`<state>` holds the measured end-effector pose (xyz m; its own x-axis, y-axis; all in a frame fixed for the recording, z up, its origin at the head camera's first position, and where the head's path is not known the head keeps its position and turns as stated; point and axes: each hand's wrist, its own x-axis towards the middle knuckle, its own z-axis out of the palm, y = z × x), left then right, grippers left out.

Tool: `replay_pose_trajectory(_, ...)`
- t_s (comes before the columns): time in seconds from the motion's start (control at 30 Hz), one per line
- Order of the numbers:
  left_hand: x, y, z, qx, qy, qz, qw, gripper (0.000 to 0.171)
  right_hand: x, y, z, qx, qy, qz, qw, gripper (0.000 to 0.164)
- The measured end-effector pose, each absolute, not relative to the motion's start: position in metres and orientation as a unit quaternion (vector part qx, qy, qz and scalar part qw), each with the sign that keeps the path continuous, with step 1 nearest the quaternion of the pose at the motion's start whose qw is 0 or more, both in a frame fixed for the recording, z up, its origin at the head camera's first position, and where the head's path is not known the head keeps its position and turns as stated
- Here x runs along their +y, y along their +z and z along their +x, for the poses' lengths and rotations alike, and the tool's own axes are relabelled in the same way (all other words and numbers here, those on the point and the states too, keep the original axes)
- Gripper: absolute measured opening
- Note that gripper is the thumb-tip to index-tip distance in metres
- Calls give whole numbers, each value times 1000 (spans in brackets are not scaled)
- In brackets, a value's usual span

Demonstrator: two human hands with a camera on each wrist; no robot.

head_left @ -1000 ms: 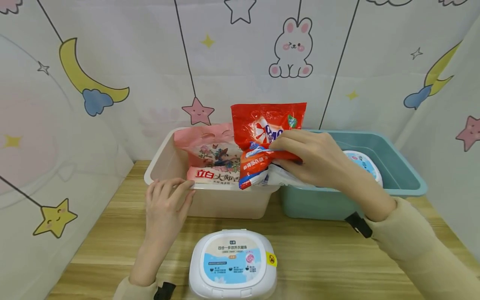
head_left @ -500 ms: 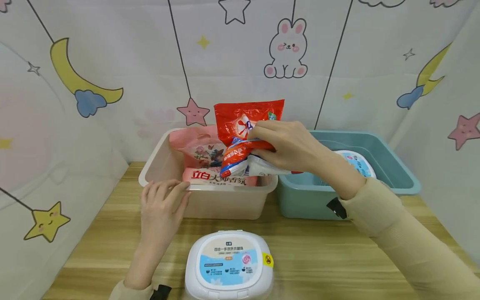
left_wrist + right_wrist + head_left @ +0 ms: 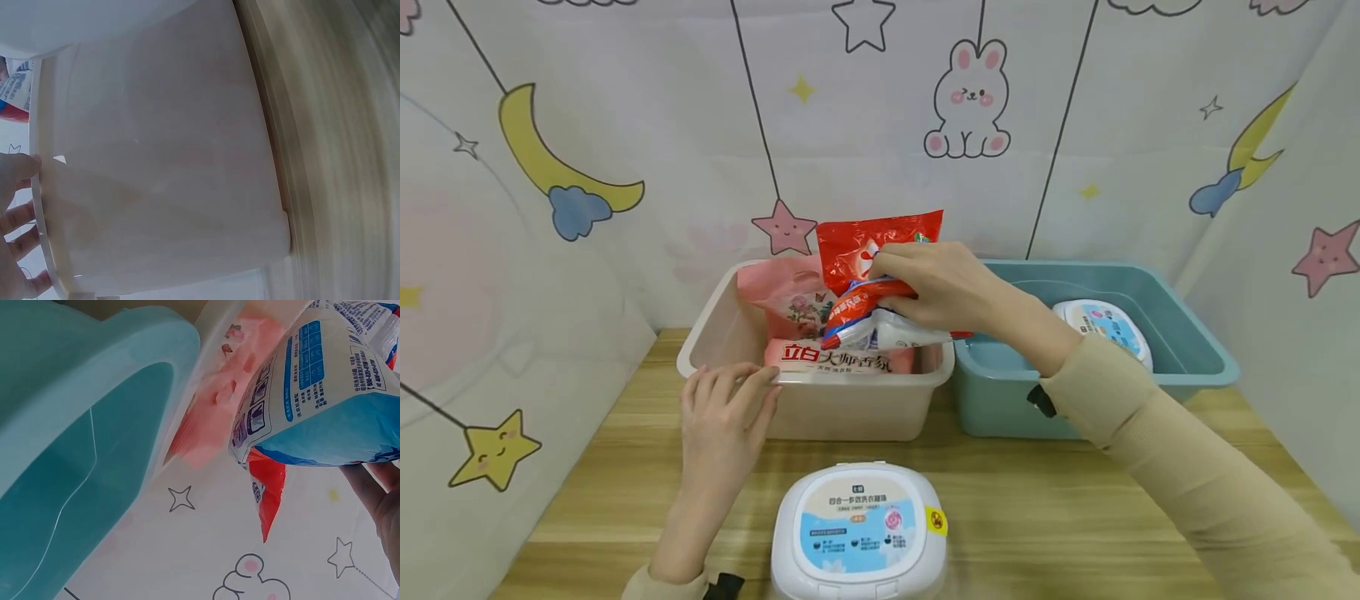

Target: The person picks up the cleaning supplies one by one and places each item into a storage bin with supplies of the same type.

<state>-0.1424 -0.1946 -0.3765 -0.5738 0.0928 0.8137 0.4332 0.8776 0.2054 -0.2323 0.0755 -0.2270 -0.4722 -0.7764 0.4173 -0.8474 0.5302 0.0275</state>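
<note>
My right hand (image 3: 943, 283) grips a red bag of laundry detergent (image 3: 872, 229) by its bunched middle, above the right part of a white plastic bin (image 3: 850, 408). The right wrist view shows the bag's printed white and blue back (image 3: 325, 419), its bulk hanging beside the fingers. In the bin lies a pink bag of washing powder (image 3: 786, 283), partly covered by the red bag in the head view. My left hand (image 3: 722, 425) rests its fingertips on the bin's front left rim, also visible at the edge of the left wrist view.
Right beside the white bin stands a teal bin (image 3: 1195, 333) holding a white lidded box (image 3: 1112, 329). A similar white laundry-capsule box (image 3: 859, 533) sits on the wooden table (image 3: 1037, 500) in front. A cartoon-printed cloth (image 3: 880, 150) hangs behind the bins.
My right hand has carried the red detergent bag leftward, then a little lower, over the white bin. The left hand has stayed at the bin's rim.
</note>
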Motion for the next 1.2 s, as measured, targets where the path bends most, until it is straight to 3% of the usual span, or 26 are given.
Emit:
replay_pose_trajectory(0.5,-197,-374,-142,-872,-197,-149,423,22,58,-239,-255,-873,74,458,151,15)
replay_pose_trajectory(1.2,-194,-373,-142,-855,-201,-156,451,26,43,-248,-263,-892,43,442,88,27)
